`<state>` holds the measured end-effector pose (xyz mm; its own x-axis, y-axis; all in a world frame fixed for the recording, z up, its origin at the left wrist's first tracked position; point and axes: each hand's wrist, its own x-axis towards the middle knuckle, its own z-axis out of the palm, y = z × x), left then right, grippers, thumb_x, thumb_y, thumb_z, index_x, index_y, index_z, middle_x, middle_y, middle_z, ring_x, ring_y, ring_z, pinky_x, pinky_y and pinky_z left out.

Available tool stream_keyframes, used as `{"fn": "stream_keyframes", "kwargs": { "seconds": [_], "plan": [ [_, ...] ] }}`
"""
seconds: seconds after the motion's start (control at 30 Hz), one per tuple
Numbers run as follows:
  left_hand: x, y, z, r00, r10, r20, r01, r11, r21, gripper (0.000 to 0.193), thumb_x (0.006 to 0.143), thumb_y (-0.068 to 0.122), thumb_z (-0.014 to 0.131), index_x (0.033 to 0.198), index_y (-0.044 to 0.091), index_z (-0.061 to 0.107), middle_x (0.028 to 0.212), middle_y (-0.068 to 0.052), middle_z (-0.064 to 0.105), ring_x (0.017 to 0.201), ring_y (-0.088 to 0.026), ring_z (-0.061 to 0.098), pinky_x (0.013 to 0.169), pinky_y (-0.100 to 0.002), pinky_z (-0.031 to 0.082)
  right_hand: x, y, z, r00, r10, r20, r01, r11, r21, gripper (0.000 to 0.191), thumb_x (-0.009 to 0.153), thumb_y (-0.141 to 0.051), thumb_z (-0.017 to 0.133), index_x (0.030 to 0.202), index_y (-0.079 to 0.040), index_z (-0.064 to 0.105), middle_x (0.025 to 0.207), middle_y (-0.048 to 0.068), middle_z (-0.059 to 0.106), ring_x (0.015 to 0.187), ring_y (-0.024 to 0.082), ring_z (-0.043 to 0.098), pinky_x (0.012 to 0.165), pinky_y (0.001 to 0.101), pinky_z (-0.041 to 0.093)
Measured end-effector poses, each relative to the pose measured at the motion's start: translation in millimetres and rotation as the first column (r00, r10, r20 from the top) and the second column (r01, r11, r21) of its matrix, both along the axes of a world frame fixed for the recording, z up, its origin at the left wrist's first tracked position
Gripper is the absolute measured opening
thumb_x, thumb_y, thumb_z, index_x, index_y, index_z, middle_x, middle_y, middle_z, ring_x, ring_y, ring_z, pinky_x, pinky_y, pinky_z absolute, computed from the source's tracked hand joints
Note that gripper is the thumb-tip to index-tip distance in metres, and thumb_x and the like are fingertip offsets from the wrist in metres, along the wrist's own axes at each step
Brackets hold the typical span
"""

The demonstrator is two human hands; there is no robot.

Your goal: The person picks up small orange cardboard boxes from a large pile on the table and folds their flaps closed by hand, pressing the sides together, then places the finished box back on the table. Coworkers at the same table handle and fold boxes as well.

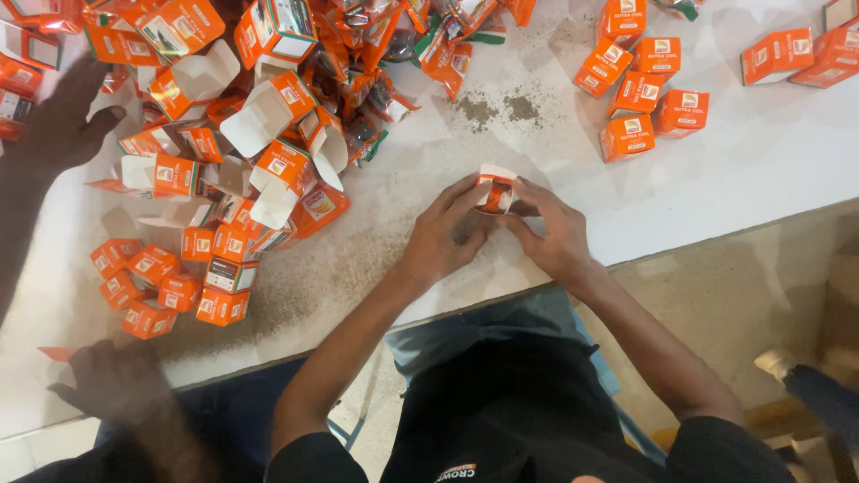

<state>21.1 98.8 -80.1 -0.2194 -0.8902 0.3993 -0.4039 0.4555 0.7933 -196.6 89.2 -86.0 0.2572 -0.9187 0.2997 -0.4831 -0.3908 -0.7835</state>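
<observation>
At the far left, a co-worker's upper hand (63, 121) reaches with spread fingers toward the heap of open orange-and-white cartons (259, 134) on the white bench (769, 170); it looks blurred. That person's lower hand (112, 380) rests near the bench's front edge, just below a cluster of closed orange boxes (165, 286).

The left hand (445, 234) is curled narrow around the left side of a small orange-and-white box (495, 190), thumb and fingertips touching it. The forearm comes up from the lower middle, bent at the elbow, wrist just over the bench's edge.

The box sits between both hands, just above the bench near its front edge, its white top flap showing.

The right hand (553, 234) closes on the box's right side, fingers pinched at its upper edge, thumb partly hidden behind the box. Its forearm runs down to the right, off the bench.

Beyond the hands, dark specks of powder (501, 109) lie on the bench. Farther right, a group of 6 closed orange boxes (640, 89) sits well apart from the hands, and 2 more boxes (801, 52) lie near the right corner.
</observation>
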Motion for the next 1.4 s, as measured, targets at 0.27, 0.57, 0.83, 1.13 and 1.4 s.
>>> {"fn": "stream_keyframes", "kwargs": {
  "seconds": [0.27, 0.57, 0.83, 1.13, 1.4],
  "plan": [
    [0, -7, -10, 0.999, -0.002, 0.038, 0.003, 1.000, -0.016, 0.059, 0.090, 0.009, 0.083, 0.142, 0.016, 0.058, 0.150, -0.014, 0.056, 0.123, -0.027, 0.068, 0.099, -0.036, 0.062, 15, 2, 30, 0.902, -0.041, -0.429, -0.093, 0.953, -0.287, 0.050, 0.089, -0.012, 0.079, 0.138, -0.007, 0.066, 0.128, 0.019, 0.065, 0.101, 0.030, 0.072, 0.079, 0.0400, 0.060],
    [7, -20, -3, 0.993, -0.066, 0.102, 0.087, 0.970, -0.226, 0.042, 0.087, 0.004, 0.083, 0.124, 0.012, 0.066, 0.147, -0.015, 0.059, 0.127, -0.030, 0.067, 0.101, -0.035, 0.061, 4, -11, 42, 0.903, 0.070, -0.423, -0.206, 0.936, -0.285, 0.045, 0.084, -0.014, 0.080, 0.128, -0.009, 0.070, 0.139, 0.013, 0.060, 0.108, 0.031, 0.069, 0.084, 0.0403, 0.059],
    [18, -29, -6, 0.992, -0.091, 0.088, 0.105, 0.979, -0.173, 0.036, 0.080, 0.012, 0.090, 0.109, 0.008, 0.068, 0.124, -0.008, 0.069, 0.123, -0.029, 0.067, 0.100, -0.038, 0.059, -2, -19, 36, 0.930, 0.155, -0.334, -0.279, 0.888, -0.365, 0.019, 0.085, -0.004, 0.079, 0.082, -0.007, 0.061, 0.130, 0.011, 0.071, 0.119, 0.028, 0.071, 0.093, 0.0402, 0.059],
    [21, -25, 21, 0.986, -0.144, 0.090, 0.166, 0.924, -0.344, 0.032, 0.078, 0.011, 0.088, 0.102, 0.010, 0.067, 0.116, -0.012, 0.067, 0.121, -0.032, 0.065, 0.098, -0.039, 0.058, 2, -19, 47, 0.958, 0.193, -0.214, -0.245, 0.936, -0.252, 0.035, 0.083, -0.007, 0.083, 0.116, -0.005, 0.071, 0.128, 0.012, 0.071, 0.116, 0.030, 0.071, 0.096, 0.0388, 0.059],
    [18, -23, 16, 0.993, -0.086, 0.078, 0.102, 0.967, -0.233, 0.024, 0.086, 0.010, 0.084, 0.106, 0.011, 0.072, 0.118, -0.009, 0.072, 0.123, -0.028, 0.069, 0.099, -0.038, 0.060, 6, -11, 29, 0.992, 0.094, -0.080, -0.107, 0.977, -0.182, 0.025, 0.088, -0.003, 0.082, 0.113, -0.009, 0.077, 0.130, 0.011, 0.072, 0.114, 0.025, 0.074, 0.096, 0.0346, 0.061]
  ]
}}
